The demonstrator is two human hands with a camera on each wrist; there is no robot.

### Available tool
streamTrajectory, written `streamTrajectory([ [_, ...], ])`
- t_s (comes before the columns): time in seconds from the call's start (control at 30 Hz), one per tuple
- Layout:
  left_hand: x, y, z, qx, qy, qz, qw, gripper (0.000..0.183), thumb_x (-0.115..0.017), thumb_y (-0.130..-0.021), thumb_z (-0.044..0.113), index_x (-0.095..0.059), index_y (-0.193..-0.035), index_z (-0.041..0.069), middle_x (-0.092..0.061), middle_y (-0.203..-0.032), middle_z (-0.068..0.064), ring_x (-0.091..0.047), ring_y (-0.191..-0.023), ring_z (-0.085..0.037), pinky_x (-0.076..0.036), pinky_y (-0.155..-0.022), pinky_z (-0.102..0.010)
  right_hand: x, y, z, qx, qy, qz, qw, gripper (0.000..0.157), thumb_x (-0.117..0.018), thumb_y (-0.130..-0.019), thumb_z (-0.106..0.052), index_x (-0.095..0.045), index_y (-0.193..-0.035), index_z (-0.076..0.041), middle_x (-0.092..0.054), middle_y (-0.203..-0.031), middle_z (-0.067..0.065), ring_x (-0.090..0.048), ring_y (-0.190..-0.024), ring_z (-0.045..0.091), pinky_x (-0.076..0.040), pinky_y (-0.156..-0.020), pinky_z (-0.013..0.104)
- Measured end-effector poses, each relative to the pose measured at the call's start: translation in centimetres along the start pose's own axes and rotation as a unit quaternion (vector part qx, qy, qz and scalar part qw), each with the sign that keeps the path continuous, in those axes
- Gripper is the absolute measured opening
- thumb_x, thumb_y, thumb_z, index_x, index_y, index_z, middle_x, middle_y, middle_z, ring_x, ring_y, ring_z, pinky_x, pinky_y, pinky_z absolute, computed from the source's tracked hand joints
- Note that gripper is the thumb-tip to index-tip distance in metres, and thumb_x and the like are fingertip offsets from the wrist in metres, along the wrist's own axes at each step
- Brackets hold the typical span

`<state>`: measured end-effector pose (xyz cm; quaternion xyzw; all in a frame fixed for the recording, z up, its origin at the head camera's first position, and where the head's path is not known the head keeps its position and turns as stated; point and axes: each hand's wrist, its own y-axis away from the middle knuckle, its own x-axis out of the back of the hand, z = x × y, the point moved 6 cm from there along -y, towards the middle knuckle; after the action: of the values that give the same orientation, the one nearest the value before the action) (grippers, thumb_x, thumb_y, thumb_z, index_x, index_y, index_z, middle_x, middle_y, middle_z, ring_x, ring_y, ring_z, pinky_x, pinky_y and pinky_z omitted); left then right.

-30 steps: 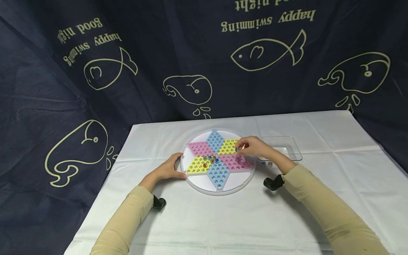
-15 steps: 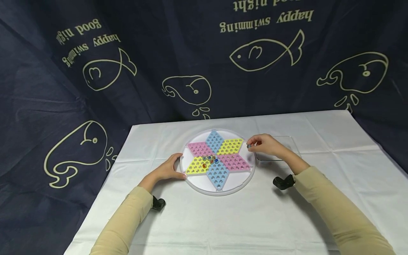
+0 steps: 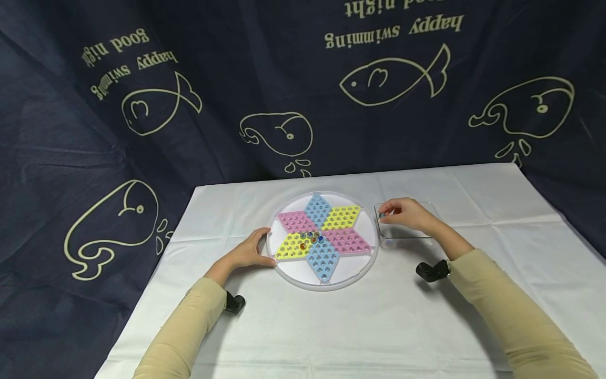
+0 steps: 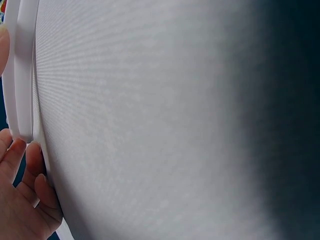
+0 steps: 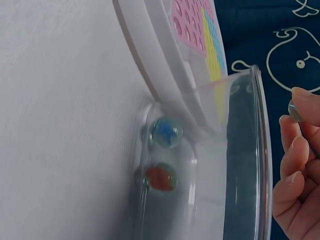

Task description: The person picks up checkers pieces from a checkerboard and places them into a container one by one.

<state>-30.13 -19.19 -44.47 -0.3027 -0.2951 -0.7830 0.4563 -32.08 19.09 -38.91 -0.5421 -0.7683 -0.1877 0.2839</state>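
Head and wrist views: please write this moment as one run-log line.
left hand: touches game board; right hand: pinches marble above rim of clear box; board: marbles near centre; through box: blue marble, red marble

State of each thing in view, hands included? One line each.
Game board: flat on the table
Board marbles: clustered around the centre
Left hand: touching the board's rim
Right hand: raised, pinching a marble
Clear box: upright, uncovered
Blue marble, red marble: low behind box wall
Tablecloth: creased
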Motion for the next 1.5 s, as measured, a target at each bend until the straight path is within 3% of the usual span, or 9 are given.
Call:
streamTrajectory([
  [0.27,0.0,0.0,0.2,-0.017,0.009,0.002,0.9998,0.098,-0.081,-0.067,0.034,-0.025,-0.140,0.001,-0.024,-0.145,-0.021,-0.021,-0.135,-0.036,-0.020,-0.110,-0.049,0.7,0.6,0.6,-0.002,0.016,0.002,1.000,0.025,-0.067,-0.082,-0.014,-0.063,-0.100,0.002,-0.060,-0.089,0.008,-0.050,-0.078,0.015,-0.044,-0.066,0.023],
  [0.53,-0.1,-0.1,0.2,-0.013,0.008,0.002,0.9999,0.098,-0.081,-0.067,0.033,-0.025,-0.141,0.002,-0.023,-0.146,-0.021,-0.021,-0.135,-0.036,-0.020,-0.111,-0.048,1.3,1.3,1.2,-0.004,0.030,0.004,1.000,0.025,-0.066,-0.084,-0.015,-0.063,-0.101,0.002,-0.061,-0.090,0.008,-0.050,-0.080,0.015,-0.044,-0.066,0.023],
  [1.5,-0.1,0.0,0.1,-0.003,0.013,0.000,0.9999,0.099,-0.081,-0.067,0.034,-0.024,-0.142,0.004,-0.022,-0.147,-0.019,-0.019,-0.136,-0.035,-0.019,-0.111,-0.048,2.2,2.2,3.1,-0.035,0.033,0.002,0.999,0.027,-0.063,-0.085,-0.012,-0.061,-0.105,0.006,-0.061,-0.089,0.007,-0.046,-0.069,0.010,-0.042,-0.057,0.023],
])
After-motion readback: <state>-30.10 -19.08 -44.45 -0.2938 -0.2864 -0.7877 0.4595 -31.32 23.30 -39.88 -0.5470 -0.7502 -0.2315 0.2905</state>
